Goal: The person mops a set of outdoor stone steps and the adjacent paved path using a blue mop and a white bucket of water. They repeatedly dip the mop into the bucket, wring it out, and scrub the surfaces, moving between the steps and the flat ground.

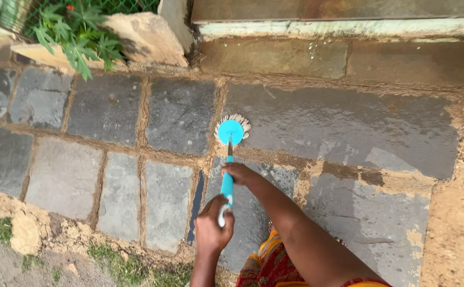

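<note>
A mop with a turquoise handle and a round turquoise head stands near the middle of the view, its pale fringe of strands pressed onto the stone paving. The head sits where a dry grey slab meets a wide, dark, wet slab, which lies to the right of the mop head.

Both hands are clenched around the handle. The right hand grips it higher along the shaft, just below the mop head, fingers curled round the turquoise tube. The left hand holds the lower end — its fist is wrapped around the white tip of the handle, thumb over the top. The right forearm runs down and to the right from the mop, ending at a bright red and yellow patterned garment at the bottom edge.

Left of the mop the paving is dry and grey, set in sandy joints. Beyond the mop head a stone step rises, damp on its face. Far up and to the left of the mop a green leafy plant grows beside a large pale rock. Below and left of the mop — past the paving's edge — lie bare soil and tufts of grass.
</note>
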